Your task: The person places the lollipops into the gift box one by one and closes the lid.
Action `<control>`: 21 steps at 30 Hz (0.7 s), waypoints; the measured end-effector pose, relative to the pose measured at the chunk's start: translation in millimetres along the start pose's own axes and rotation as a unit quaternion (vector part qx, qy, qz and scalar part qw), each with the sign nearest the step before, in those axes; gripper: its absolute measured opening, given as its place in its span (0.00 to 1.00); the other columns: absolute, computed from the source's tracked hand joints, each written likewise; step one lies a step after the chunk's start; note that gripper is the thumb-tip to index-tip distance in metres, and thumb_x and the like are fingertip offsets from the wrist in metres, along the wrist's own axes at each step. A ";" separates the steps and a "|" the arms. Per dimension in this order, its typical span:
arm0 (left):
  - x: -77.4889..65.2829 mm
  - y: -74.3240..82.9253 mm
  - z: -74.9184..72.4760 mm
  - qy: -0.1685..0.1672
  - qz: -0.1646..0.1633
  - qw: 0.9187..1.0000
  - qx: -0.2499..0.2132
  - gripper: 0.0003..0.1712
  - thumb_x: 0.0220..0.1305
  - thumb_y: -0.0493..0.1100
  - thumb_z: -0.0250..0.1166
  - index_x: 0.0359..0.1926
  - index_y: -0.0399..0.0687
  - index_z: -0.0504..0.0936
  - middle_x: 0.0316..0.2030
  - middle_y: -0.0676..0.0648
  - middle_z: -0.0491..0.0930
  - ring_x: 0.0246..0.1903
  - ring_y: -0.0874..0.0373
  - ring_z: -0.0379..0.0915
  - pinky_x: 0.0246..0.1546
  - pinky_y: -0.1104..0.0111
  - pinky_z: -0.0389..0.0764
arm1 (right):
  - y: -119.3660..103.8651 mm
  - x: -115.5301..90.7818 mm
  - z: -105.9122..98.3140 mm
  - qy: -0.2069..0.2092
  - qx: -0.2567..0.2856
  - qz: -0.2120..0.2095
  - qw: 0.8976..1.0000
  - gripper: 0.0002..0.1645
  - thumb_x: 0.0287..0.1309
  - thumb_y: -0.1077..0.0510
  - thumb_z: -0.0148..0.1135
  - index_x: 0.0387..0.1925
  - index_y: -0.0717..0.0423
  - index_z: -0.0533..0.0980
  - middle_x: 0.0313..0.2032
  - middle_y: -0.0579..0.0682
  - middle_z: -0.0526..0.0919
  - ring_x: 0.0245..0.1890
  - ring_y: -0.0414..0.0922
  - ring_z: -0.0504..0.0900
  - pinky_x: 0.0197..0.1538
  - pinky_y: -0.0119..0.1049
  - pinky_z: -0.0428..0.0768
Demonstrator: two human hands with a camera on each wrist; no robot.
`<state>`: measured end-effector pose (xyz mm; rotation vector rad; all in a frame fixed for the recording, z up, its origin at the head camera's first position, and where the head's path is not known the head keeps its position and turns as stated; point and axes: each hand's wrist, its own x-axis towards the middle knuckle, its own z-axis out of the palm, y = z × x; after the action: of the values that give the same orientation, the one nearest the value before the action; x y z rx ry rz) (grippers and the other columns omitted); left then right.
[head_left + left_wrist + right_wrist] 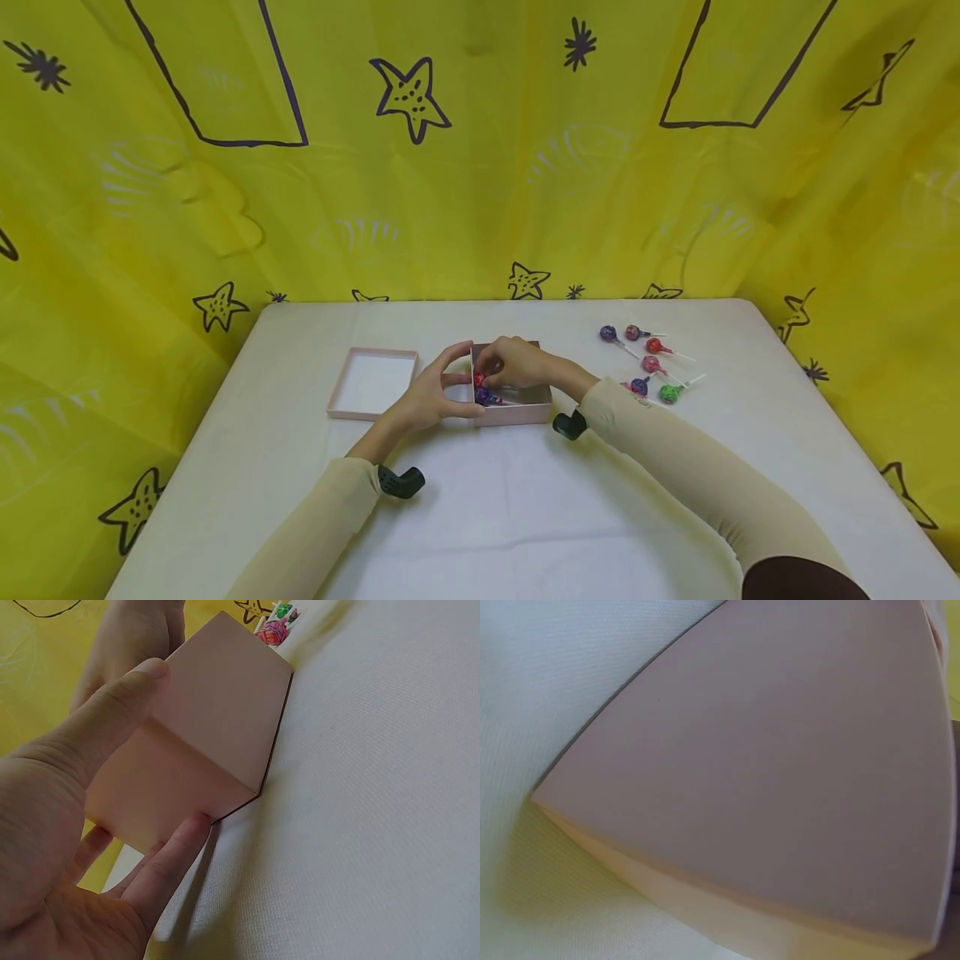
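Observation:
A pink open box [517, 414] stands on the table, with lollipops in its left part, among them a dark blue one [484, 397] and a red one [479, 379]. My left hand [431, 396] holds the box's left side, its thumb by the front corner and its forefinger by the back one. In the left wrist view, the thumb and fingertips touch the outer walls of the box [217, 705]. Reaching over the rim from the right, my right hand [517, 362] has its curled fingers down at the red lollipop. The right wrist view shows mostly a box wall [765, 772], which hides the fingers.
Left of the box lies a shallow pink lid [371, 383] with a white inside. Several loose lollipops, including a green one [670, 393] and a red one [655, 346], are on the right of the white table [510, 500]. A yellow curtain [480, 192] hangs behind.

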<state>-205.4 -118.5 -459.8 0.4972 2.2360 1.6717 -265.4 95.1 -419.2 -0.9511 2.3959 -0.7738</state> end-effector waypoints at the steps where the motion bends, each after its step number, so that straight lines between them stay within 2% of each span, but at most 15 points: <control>1: 0.1 0.0 0.0 0.000 0.000 1.000 0.001 0.62 0.52 0.38 0.82 0.81 0.53 0.53 0.79 0.47 0.55 0.67 0.44 0.71 0.64 0.48 0.75 | 0.2 0.3 0.1 0.000 -0.001 -0.001 1.000 0.08 0.66 0.62 0.68 0.46 0.54 0.86 0.40 0.44 0.87 0.43 0.42 0.83 0.56 0.41 0.82; 21: -1.5 0.1 -0.5 -0.002 0.008 1.000 0.004 0.62 0.53 0.39 0.81 0.81 0.53 0.52 0.79 0.46 0.53 0.67 0.42 0.71 0.63 0.45 0.74 | -4.1 -1.9 -2.0 -0.012 -0.017 -0.006 1.000 0.10 0.65 0.63 0.69 0.47 0.54 0.85 0.42 0.46 0.88 0.45 0.42 0.84 0.57 0.42 0.82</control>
<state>-204.2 -119.5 -459.5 0.5226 2.2424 1.6680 -263.4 94.7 -414.7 -0.9822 2.3925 -0.7240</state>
